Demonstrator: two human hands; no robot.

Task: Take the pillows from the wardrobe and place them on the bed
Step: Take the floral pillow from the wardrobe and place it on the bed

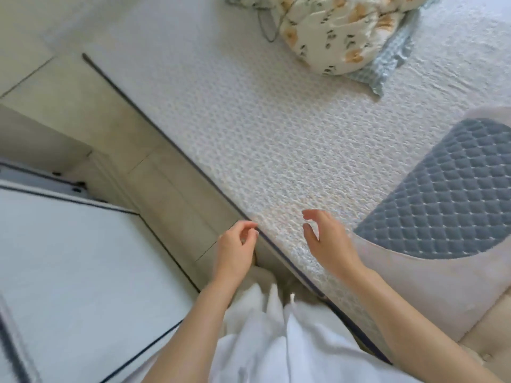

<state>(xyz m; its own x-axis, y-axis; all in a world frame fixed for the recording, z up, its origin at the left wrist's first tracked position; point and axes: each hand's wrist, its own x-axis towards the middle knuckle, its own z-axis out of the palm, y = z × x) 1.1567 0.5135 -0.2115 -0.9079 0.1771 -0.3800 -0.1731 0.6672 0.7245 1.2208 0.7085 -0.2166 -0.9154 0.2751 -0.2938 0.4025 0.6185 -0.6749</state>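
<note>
A grey quilted pillow point(448, 200) lies on the bed point(249, 128) at its near right, and a floral bundle of bedding point(340, 31) sits at the far side. Both hands are empty: the left hand point(235, 250) hangs over the bed's near edge with its grip loosely curled, while the right hand point(326, 241) hovers over the mattress just left of the pillow, its grip spread

A pillow point(442, 217) with a grey-blue diamond-quilted centre panel and a pale plush border lay flat on the bed point(262, 134), near its dark-piped edge. The bed's mattress was bare, white and textured, with that pillow partly cut off by the frame.
</note>
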